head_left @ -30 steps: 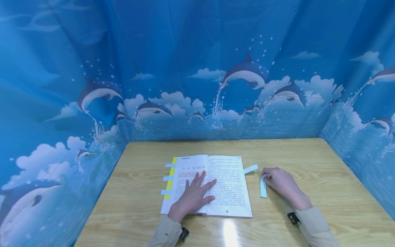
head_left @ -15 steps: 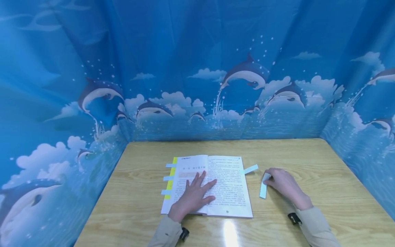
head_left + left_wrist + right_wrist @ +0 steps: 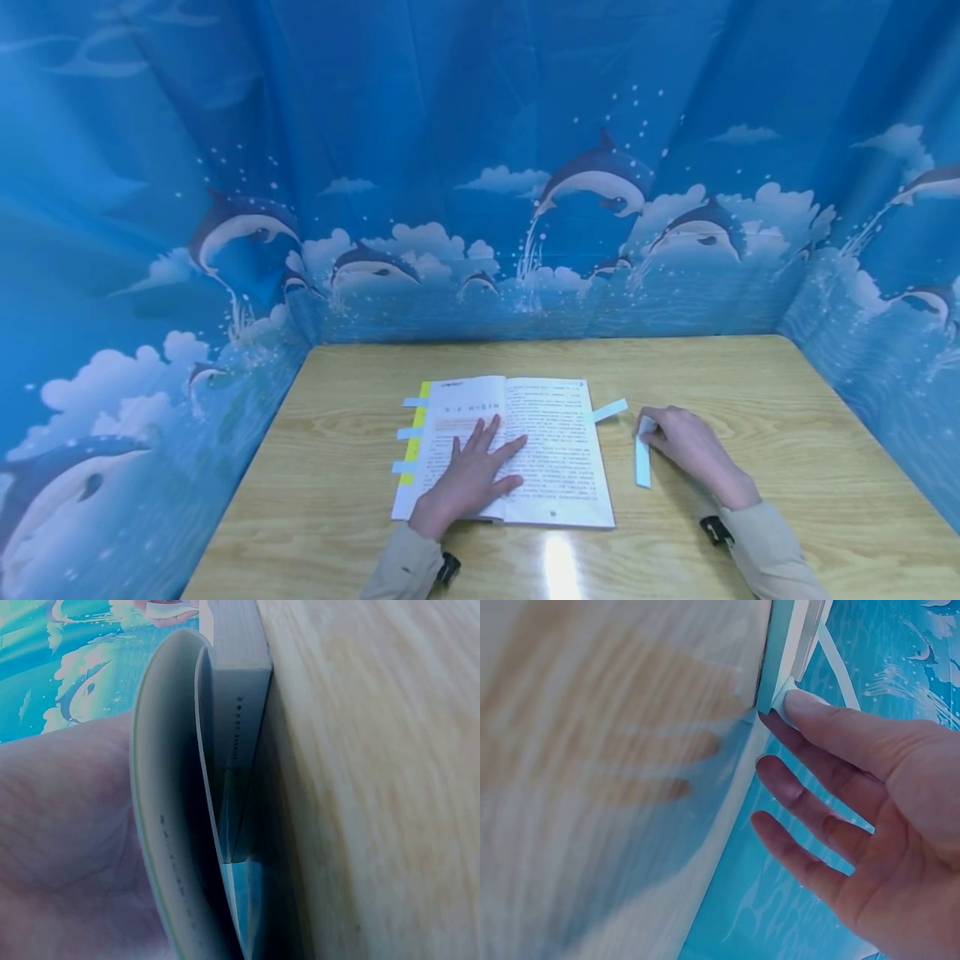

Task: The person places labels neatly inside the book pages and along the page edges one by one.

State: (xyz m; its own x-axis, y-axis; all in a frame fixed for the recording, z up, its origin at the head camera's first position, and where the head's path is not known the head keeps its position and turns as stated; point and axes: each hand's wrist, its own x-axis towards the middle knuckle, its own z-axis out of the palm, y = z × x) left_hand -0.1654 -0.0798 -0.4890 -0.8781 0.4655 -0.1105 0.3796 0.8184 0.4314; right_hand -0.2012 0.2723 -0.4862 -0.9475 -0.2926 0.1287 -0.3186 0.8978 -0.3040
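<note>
An open book (image 3: 551, 467) with printed pages lies on the wooden table. My left hand (image 3: 472, 479) rests spread over its inner fold, fingers straight across both pages. In the left wrist view, the palm lies against the curved page edges (image 3: 161, 787). To the right of the book, my right hand (image 3: 686, 442) pinches the far end of a pale blue paper strip (image 3: 642, 462) between thumb and forefinger. The right wrist view shows that pinch at the strip's end (image 3: 784, 694), with the other fingers of the right hand (image 3: 870, 802) held apart from it.
Another pale strip (image 3: 609, 410) sticks out from the book's right edge. Several similar strips (image 3: 408, 433) project past the yellow band (image 3: 411, 450) on the left edge. A blue dolphin-print curtain (image 3: 480, 167) stands behind and beside the wooden table (image 3: 337, 533).
The strip in my right hand has shifted slightly, its near end swinging left and then back right and a little nearer. The left hand and the book stay put.
</note>
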